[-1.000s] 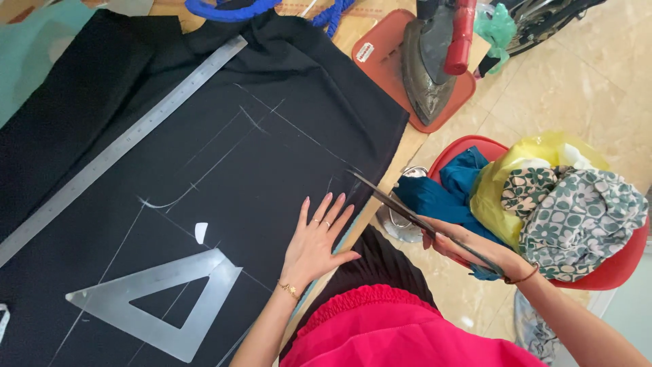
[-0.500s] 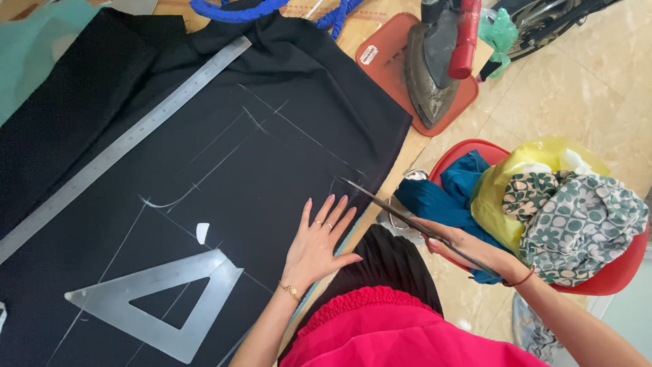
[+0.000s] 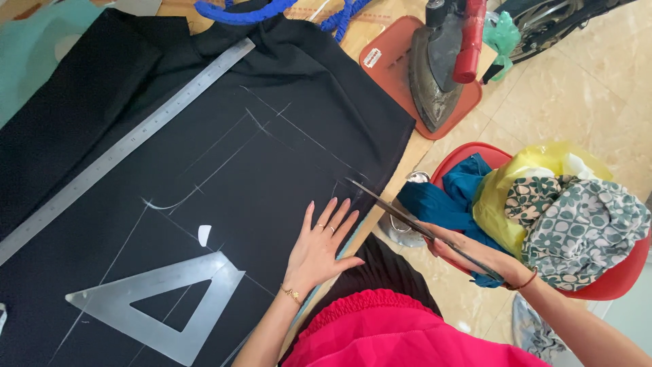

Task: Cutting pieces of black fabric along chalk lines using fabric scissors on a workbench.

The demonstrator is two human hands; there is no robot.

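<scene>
The scissors [image 3: 414, 221] have crept further into the black cloth [image 3: 204, 170]; right hand [image 3: 468, 255] grips them, blades pointing up-left, left hand [image 3: 319, 245] flat beside the cut.

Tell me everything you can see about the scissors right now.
The scissors are long, dark metal tailor's shears, held in the right hand, which covers the handles. The blades look nearly closed and point up-left, their tip at the right edge of the black fabric near its chalk lines. The left hand lies flat on the fabric beside the tip.
</scene>
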